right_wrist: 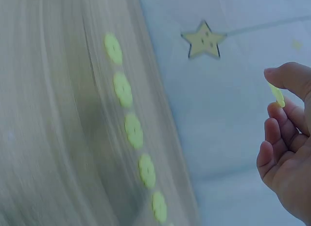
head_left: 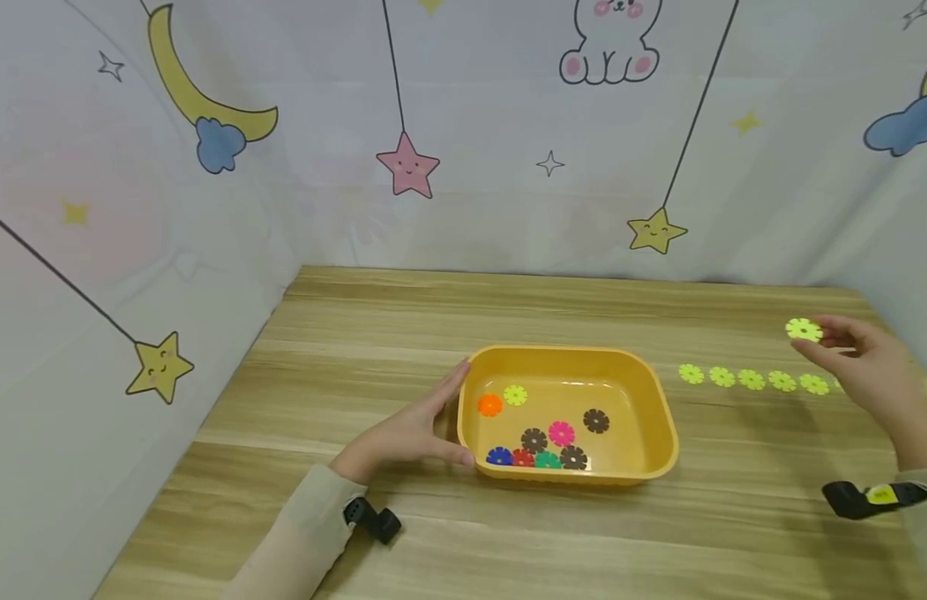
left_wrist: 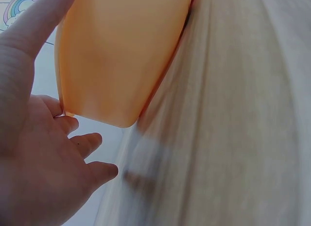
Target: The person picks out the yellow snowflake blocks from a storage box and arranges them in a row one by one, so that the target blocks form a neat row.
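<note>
A yellow-orange plastic basin [head_left: 658, 417] sits on the table, with several flower-shaped discs lying inside, mostly toward its left and front. Against the basin's left end rests my left hand [head_left: 414, 429], thumb near the front corner and fingers spread along the side. The left wrist view shows this hand [left_wrist: 53, 153] beside the basin's outer wall [left_wrist: 121, 56]. Up at the right, my right hand [head_left: 872, 371] pinches a yellow-green flower disc [head_left: 804, 330] between thumb and fingers, above the table. In the right wrist view that disc [right_wrist: 277, 95] appears nearly edge-on.
Several yellow-green discs [head_left: 751, 379] lie in a spaced row on the wooden table [head_left: 343, 358], right of the basin. Inside the basin are an orange disc [head_left: 489, 406], a pink disc [head_left: 562, 433] and others. A printed curtain [head_left: 493, 217] stands behind the table.
</note>
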`<state>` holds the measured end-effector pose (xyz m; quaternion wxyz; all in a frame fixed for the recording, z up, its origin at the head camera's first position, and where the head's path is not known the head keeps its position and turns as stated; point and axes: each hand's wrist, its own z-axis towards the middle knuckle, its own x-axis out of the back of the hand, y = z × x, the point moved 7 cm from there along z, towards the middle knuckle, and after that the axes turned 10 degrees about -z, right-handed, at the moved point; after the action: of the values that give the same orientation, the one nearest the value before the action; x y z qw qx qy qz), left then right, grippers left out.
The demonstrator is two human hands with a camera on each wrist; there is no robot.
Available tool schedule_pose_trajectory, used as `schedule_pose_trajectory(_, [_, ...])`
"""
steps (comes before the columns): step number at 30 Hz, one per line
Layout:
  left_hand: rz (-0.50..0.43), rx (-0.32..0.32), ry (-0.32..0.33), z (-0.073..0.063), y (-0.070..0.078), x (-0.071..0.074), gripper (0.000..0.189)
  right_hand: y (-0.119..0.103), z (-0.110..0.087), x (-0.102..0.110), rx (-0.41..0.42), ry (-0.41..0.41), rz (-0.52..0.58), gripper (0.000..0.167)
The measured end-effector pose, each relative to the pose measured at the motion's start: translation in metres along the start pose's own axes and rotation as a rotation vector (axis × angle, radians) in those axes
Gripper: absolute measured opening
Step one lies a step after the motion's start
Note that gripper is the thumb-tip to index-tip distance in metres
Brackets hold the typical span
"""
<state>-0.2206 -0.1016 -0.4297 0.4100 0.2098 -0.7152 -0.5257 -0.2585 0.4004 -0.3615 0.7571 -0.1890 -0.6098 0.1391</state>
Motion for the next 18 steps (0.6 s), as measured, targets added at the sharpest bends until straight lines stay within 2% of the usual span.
schedule_pose_trajectory(3, [0.013, -0.008, -0.003, 0.001, 0.000, -0.001, 0.124, 0.036, 0.003, 0.002, -0.073, 0.054, 0.039, 0.065])
schedule_pose_trajectory(8, [0.019, -0.015, -0.007, 0.002, 0.000, -0.002, 0.123, 0.149, 0.030, -0.018, -0.186, 0.168, 0.159, 0.061])
schedule_pose_trajectory(11, [0.022, -0.021, -0.009, 0.002, 0.001, -0.002, 0.123, 0.207, 0.047, -0.027, -0.248, 0.239, 0.228, 0.048])
schedule_pose_trajectory(13, [0.024, -0.021, -0.011, 0.002, 0.002, -0.002, 0.122, 0.232, 0.053, -0.029, -0.302, 0.275, 0.288, 0.039])
schedule_pose_trajectory(15, [0.019, -0.018, -0.013, 0.002, 0.002, -0.002, 0.123, 0.247, 0.055, -0.029, -0.377, 0.294, 0.343, 0.034])
schedule_pose_trajectory(18, [0.012, -0.011, -0.012, 0.002, 0.003, -0.001, 0.123, 0.250, 0.048, -0.027, -0.481, 0.288, 0.428, 0.030])
